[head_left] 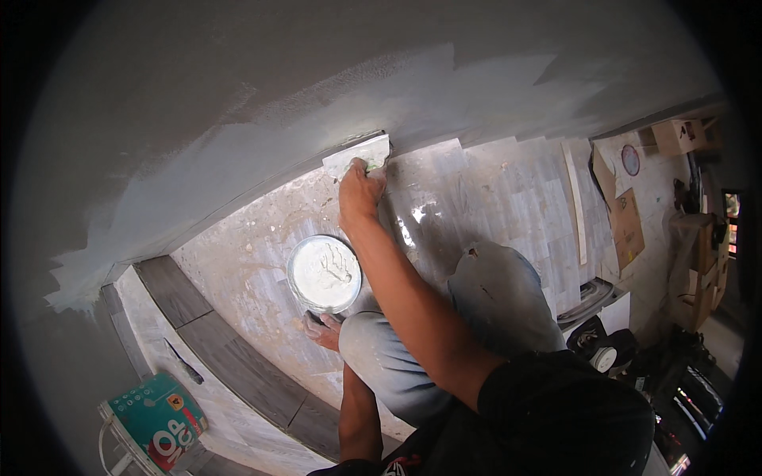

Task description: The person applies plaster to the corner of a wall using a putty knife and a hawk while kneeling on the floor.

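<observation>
Roughly, the wall (357,40) is matt dark grey above, with a smoother, paler coat below that ends in ragged, streaky edges. The floor (238,238) is speckled and dusty at left, with wood-grain tiles and a wet-looking shine toward the middle. A wide, flat blade (357,151), whitish and smeared, lies along the foot of the wall; the right hand (363,194) is closed round its back. On the floor, the round bucket (291,289) holds thick off-white paste (319,274), ridged and furrowed on top. The left hand (323,330), fingers half curled and grey-smudged, is at the bucket's near side; I cannot tell whether it grips it. Dusty jeans (500,282) and the right forearm cover part of the floor. At left, grey planks (246,365) edge a pale ledge with a dark pointed tool (182,361), near a teal tub (151,416). Flattened cardboard (627,226) and a pale strip (575,206) lie at right.
</observation>
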`<state>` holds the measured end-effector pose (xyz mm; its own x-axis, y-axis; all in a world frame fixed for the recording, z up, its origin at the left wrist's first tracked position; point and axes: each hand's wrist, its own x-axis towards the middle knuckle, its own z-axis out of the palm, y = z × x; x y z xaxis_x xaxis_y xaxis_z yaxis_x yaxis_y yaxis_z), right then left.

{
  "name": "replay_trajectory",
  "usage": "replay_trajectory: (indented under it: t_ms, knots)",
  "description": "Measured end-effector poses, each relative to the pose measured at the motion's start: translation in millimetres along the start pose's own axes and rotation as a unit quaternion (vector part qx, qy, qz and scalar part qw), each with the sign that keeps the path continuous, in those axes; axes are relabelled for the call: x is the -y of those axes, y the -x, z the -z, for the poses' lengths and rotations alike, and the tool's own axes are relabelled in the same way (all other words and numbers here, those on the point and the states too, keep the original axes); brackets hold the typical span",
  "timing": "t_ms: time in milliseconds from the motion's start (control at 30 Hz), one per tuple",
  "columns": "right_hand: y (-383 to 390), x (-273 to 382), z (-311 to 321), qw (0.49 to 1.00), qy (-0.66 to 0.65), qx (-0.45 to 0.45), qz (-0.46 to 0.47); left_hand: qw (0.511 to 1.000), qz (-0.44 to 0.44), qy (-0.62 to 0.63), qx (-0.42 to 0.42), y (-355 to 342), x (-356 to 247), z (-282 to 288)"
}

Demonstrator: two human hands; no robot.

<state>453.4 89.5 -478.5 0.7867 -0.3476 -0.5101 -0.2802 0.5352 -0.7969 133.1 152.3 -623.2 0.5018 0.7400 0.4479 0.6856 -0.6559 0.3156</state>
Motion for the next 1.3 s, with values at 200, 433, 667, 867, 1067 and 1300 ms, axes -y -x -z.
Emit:
replay_trajectory:
  t_ms: [200, 433, 667, 867, 1067, 1300]
  knots:
    - [-11.5, -16.4, -2.8, 0.999, 0.023, 0.006, 0.022, 1.000, 0.003, -0.002, 0.002, -0.2, -5.4, 3.0]
    - [-15.3, -21.2, -11.5, 1.000, -0.003, 0.007, 0.006, 1.000, 0.002, -0.011, -0.005, -1.4, -7.4, 3.1]
    - [-10.3, -8.8, -25.5, 1.000, 0.006, 0.023, 0.020, 1.000, 0.010, 0.001, 0.001, -0.2, -2.0, 2.0]
    - [11.4, -10.2, -24.1, 0.998, 0.024, 0.037, 0.052, 1.000, 0.014, 0.003, 0.011, -0.3, -3.6, 4.3]
    - [10.7, -29.1, -15.8, 0.997, 0.053, 0.009, 0.048, 1.000, 0.006, 0.005, 0.004, -1.4, -7.3, 4.5]
    - [11.1, -25.4, -35.5, 0.991, 0.098, 0.010, 0.094, 1.000, 0.004, 0.003, 0.003, -1.5, -5.4, 3.0]
